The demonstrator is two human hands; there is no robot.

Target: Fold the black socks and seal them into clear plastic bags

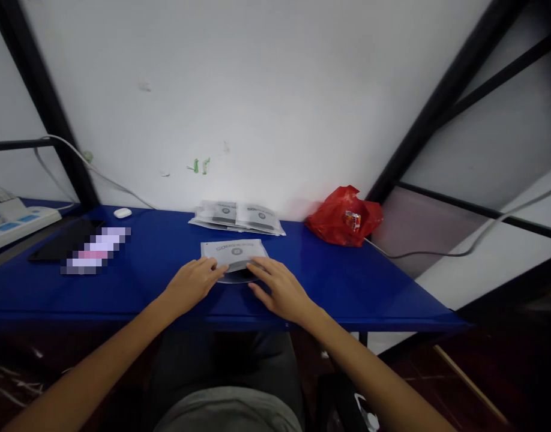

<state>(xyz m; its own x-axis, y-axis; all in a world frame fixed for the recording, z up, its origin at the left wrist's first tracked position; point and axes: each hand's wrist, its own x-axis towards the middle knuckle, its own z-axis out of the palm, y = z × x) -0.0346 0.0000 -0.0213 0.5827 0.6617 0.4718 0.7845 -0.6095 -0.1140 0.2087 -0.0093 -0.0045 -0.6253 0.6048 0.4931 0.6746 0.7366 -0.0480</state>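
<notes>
A flat, pale printed pouch is set on a blue table and touched by both hands, neither clearly nearer: from the left hand it is found at two o'clock, from the right hand at ten. Its long axis is laid from nine to three o'clock, its near edge turned to six. The right thumb is held apart from its fingers; whether the left fingers are clamped on the pouch cannot be told.

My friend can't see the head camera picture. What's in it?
A person's left hand and right hand touch a pale printed pouch on a blue table. Similar pouches lie behind it by a white wall, with a red plastic bag to their right.
</notes>
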